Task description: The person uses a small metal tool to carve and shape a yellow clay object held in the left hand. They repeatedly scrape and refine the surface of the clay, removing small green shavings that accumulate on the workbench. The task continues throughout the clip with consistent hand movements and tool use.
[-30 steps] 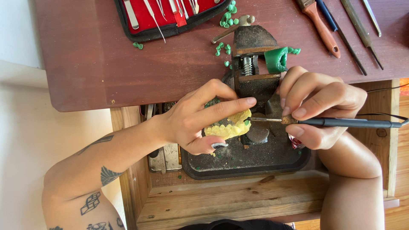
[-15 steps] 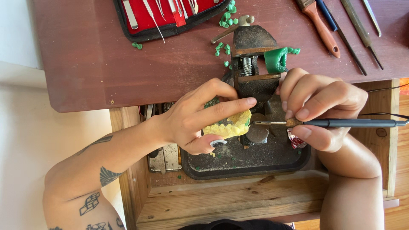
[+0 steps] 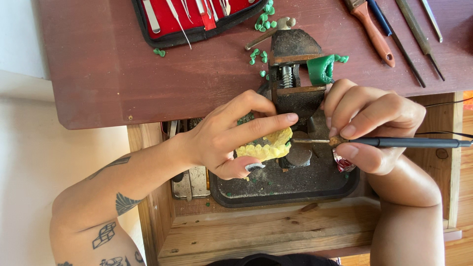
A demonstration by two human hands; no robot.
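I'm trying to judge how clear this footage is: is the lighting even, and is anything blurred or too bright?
In the head view, daylight is soft and fairly even. The left hand and its yellow tooth-shaped model look sharp, as do the right hand and its thin black-handled tool. The pale floor at left is nearly washed out. The dark metal tray lies in shadow.

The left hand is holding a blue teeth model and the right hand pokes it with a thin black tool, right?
Not quite. The teeth model is yellow, not blue; the head view shows this. The rest holds: the left hand is holding it, and the right hand pokes it with the thin black tool, its metal tip at the model's edge.
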